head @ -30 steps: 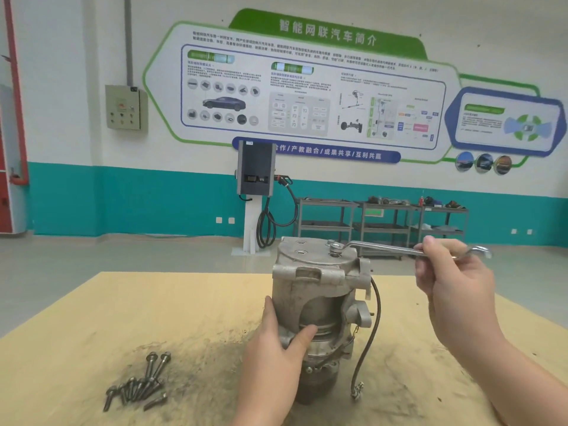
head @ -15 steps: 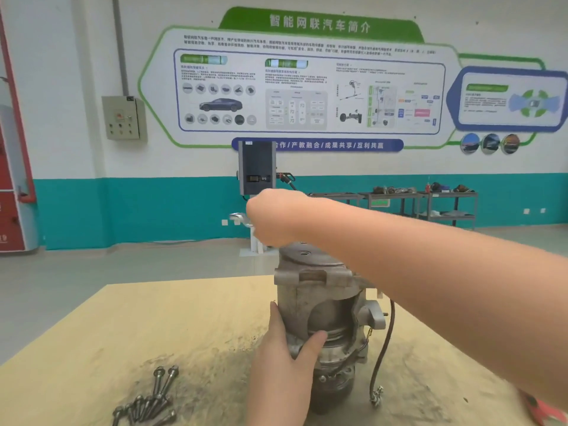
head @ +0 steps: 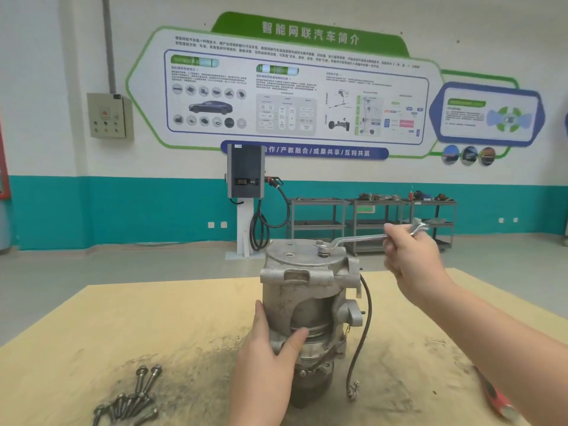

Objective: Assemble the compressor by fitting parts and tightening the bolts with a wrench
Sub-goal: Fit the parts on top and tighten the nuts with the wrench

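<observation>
One compressor (head: pixel 310 305), grey cast metal, stands upright near the middle of the tan tabletop (head: pixel 92 327), on a dark, grimy patch. One black cable (head: pixel 364 327) hangs down its right side to a small end fitting lying on the tabletop. One ring wrench (head: pixel 365 239) sits with its ring end on a bolt (head: pixel 322 248) at the right of the compressor's top face; the shaft runs out to the right. One heap of loose bolts (head: pixel 130 398) lies near the front left edge, about eight, exact count unclear. One red-handled tool (head: pixel 495 398), blurred, lies near the front right edge.

Left hand (head: pixel 264 361): wrapped around the compressor's lower body, thumb across the front, fingers behind, gripping it.
Right hand (head: pixel 408 256): closed around the wrench's outer end, raised well above the tabletop.

Open room: bare tabletop to the left of the compressor and behind it up to the far edge; right side partly covered by the forearm.
</observation>
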`<state>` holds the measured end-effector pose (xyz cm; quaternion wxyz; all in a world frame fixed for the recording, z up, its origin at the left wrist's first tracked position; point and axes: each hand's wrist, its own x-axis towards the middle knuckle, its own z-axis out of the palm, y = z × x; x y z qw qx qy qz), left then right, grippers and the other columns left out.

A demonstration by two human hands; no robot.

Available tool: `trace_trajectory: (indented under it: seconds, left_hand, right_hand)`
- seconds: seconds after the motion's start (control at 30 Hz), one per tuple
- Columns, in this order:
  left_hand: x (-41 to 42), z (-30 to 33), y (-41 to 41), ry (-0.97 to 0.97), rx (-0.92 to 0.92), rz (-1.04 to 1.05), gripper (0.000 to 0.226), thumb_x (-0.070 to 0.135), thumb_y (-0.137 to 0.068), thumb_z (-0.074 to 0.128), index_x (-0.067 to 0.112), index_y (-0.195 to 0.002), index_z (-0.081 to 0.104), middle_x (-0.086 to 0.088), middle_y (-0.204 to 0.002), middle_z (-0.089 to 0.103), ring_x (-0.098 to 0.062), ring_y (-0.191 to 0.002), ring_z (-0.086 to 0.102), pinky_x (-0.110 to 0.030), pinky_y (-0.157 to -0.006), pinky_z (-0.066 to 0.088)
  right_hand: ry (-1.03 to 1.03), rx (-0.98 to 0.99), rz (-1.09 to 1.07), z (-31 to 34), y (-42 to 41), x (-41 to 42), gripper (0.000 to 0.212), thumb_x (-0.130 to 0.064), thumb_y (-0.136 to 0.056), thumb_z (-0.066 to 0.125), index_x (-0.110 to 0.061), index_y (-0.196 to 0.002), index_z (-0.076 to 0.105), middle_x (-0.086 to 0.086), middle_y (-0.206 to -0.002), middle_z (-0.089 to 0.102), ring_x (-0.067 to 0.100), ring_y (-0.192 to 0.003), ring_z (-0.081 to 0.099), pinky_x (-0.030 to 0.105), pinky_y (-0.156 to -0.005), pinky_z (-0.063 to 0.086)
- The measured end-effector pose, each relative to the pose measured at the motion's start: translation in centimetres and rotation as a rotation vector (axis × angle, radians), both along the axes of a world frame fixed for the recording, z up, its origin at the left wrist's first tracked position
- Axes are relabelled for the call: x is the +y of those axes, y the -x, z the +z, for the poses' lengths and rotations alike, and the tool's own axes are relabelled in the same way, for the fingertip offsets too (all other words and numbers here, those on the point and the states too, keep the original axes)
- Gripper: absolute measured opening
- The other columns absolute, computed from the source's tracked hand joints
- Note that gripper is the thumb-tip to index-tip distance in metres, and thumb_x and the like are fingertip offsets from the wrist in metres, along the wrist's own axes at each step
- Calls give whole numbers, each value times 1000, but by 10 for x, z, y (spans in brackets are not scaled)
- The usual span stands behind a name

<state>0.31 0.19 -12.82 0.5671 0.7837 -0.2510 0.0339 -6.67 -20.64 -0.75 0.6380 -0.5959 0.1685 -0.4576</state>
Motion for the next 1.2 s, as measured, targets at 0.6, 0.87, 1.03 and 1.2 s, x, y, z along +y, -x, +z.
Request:
trace_trajectory:
  seconds: [0.6, 0.87, 1.03, 1.2]
  left_hand:
    - [-6, 1, -1, 2, 2, 29, 89, 53, -84, 62, 31, -155, 14, 11, -148, 45, -17, -134, 45, -33, -107, 37]
    - [-4, 0, -4, -34, -21, 30, 91, 61, -82, 60, 35, -155, 12, 12, -142, 51, -15, -128, 50, -37, -107, 41]
    - [-3, 2, -1, -54, -36, 32, 92, 65, -80, 57, 35, -155, 14, 13, -138, 53, -13, -123, 52, -33, -101, 44]
    - [-5, 3, 3, -40, -32, 20, 96, 69, -76, 53, 33, -155, 12, 9, -140, 52, -15, -118, 56, -33, -100, 45]
  right_hand:
    - [1861, 917, -28, 81, -100, 154, 22, -11, -92, 48, -13, -70, 47, -1, -65, 44, 15, -56, 45, 27, -50, 40]
    - [781, 1173, 247, 88, -116, 26, 19, -16, -96, 58, -1, -107, 61, 3, -69, 51, 11, -55, 39, 17, -49, 39]
    - [-52, 503, 335, 36, -35, -19, 24, -17, -96, 53, -15, -72, 51, -6, -48, 34, 9, -41, 21, 19, -42, 16]
    - [295, -24, -63, -12, 56, 29, 37, -16, -95, 57, -26, -61, 44, -10, -48, 36, 4, -42, 26, 19, -41, 26]
